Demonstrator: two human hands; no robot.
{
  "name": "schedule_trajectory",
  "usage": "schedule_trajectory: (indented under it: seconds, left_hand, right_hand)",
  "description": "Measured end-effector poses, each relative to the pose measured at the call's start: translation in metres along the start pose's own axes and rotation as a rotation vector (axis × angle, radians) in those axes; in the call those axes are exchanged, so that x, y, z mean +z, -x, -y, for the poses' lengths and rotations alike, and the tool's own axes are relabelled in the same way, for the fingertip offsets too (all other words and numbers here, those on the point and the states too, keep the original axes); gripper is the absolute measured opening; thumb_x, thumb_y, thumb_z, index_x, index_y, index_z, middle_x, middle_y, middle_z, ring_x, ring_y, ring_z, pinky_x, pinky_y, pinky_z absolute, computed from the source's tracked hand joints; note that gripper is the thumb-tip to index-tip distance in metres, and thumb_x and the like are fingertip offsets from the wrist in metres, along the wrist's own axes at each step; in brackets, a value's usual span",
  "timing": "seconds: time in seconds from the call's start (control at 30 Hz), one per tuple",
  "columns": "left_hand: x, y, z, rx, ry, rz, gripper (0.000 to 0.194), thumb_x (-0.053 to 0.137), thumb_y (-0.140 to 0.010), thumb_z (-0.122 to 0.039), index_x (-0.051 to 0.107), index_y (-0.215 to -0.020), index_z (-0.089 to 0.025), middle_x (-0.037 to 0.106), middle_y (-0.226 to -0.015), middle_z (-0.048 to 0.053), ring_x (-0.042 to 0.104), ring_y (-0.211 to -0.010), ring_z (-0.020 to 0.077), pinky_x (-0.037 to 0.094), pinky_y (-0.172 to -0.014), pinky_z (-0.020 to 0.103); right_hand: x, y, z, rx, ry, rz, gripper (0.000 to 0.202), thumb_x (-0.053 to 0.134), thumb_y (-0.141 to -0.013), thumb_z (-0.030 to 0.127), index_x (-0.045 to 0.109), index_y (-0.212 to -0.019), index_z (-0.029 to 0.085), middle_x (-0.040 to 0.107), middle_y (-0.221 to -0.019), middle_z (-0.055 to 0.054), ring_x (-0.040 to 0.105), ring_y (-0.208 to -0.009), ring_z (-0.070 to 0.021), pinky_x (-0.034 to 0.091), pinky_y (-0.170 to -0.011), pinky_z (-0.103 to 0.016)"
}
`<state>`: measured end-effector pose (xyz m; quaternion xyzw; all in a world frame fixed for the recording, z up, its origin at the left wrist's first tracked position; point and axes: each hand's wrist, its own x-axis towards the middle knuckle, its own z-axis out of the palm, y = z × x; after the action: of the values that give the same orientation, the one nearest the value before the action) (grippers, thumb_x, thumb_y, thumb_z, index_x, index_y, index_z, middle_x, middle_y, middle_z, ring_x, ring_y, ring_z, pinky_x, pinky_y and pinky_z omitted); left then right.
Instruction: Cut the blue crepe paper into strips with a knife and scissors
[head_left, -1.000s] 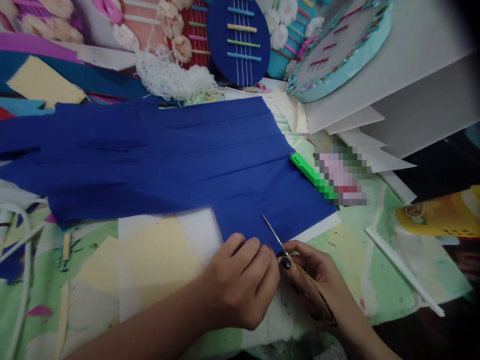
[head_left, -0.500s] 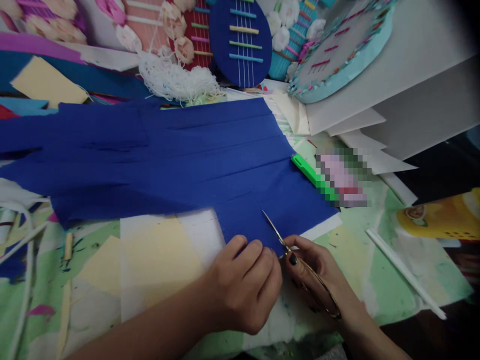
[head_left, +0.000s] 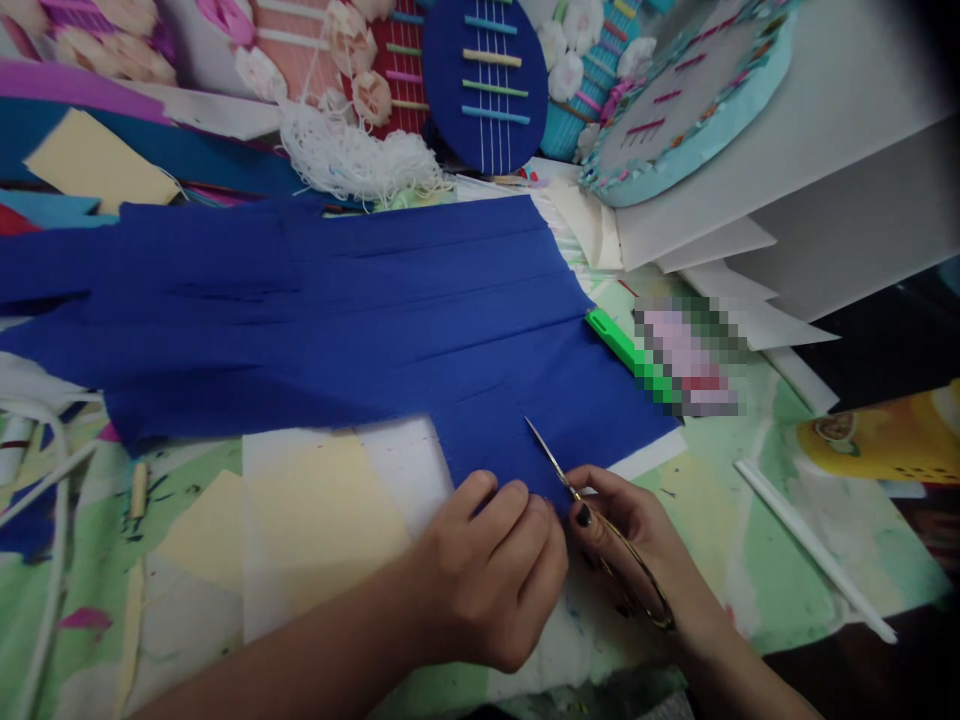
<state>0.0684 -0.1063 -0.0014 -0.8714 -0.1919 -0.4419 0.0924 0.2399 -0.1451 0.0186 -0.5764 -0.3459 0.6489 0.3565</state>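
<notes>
A wide sheet of blue crepe paper [head_left: 360, 330] with long creases spreads across the table. At its near edge my left hand [head_left: 491, 570] is closed, fingers curled over the paper; what lies inside the fist is hidden. My right hand [head_left: 637, 550] grips a pair of gold-handled scissors [head_left: 556, 465] whose pointed blades look closed and lie over the blue paper, tips pointing away from me. A green utility knife [head_left: 630, 355] rests on the right edge of the paper. White and cream paper [head_left: 330, 510] shows beneath the blue sheet at the near side.
Decorated boards, among them a dark blue oval [head_left: 486, 90], stand at the back beside a tangle of white string [head_left: 360, 160]. Grey-white boards [head_left: 795, 150] lean at the right. A white stick [head_left: 814, 550] and yellow packet [head_left: 885, 435] lie to the right, a white cable [head_left: 56, 560] left.
Hardly anything differs. The whole view has shifted very slightly; both hands, the scissors and the blue crepe paper keep nearly the same positions.
</notes>
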Motion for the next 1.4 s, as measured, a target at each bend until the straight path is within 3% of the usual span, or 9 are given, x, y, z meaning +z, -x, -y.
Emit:
schedule_trajectory:
  seconds: [0.57, 0.9, 1.23, 1.4]
  left_hand:
    - [-0.002, 0.0, 0.001, 0.014, 0.007, 0.013, 0.025, 0.043, -0.085, -0.006, 0.067, -0.084, -0.003, 0.068, -0.077, 0.016, 0.062, -0.074, 0.0275, 0.047, -0.062, 0.041]
    - [-0.001, 0.0, 0.0, 0.016, 0.01, 0.02, 0.025, 0.042, -0.086, -0.007, 0.067, -0.083, -0.005, 0.067, -0.078, 0.015, 0.061, -0.074, 0.0262, 0.048, -0.06, 0.04]
    - [-0.001, 0.001, 0.0, 0.008, -0.006, 0.01, 0.025, 0.042, -0.088, -0.007, 0.066, -0.082, -0.007, 0.066, -0.078, 0.014, 0.061, -0.074, 0.0247, 0.047, -0.062, 0.039]
    - [-0.001, 0.002, 0.0, 0.009, -0.009, 0.02, 0.02, 0.046, -0.087, -0.009, 0.066, -0.082, -0.007, 0.066, -0.079, 0.014, 0.061, -0.075, 0.0251, 0.048, -0.063, 0.039]
  right_hand:
    - [-0.004, 0.0, -0.006, -0.027, -0.105, 0.055, 0.033, 0.067, -0.081, 0.049, 0.052, -0.09, 0.021, 0.043, -0.053, 0.01, 0.029, -0.035, -0.0012, 0.025, -0.032, -0.012]
    - [0.002, -0.002, 0.004, 0.011, -0.056, 0.006, 0.045, 0.074, -0.07, 0.054, 0.051, -0.087, 0.02, 0.041, -0.048, 0.012, 0.026, -0.032, -0.0006, 0.023, -0.03, -0.012]
    - [0.003, -0.001, 0.003, 0.023, 0.022, -0.035, 0.047, 0.073, -0.07, 0.054, 0.05, -0.092, 0.019, 0.042, -0.047, 0.011, 0.027, -0.033, -0.0021, 0.022, -0.03, -0.014]
    - [0.003, -0.003, 0.002, 0.031, 0.031, -0.073, 0.05, 0.079, -0.065, 0.048, 0.051, -0.093, 0.018, 0.045, -0.048, 0.01, 0.028, -0.034, -0.0022, 0.02, -0.031, -0.015]
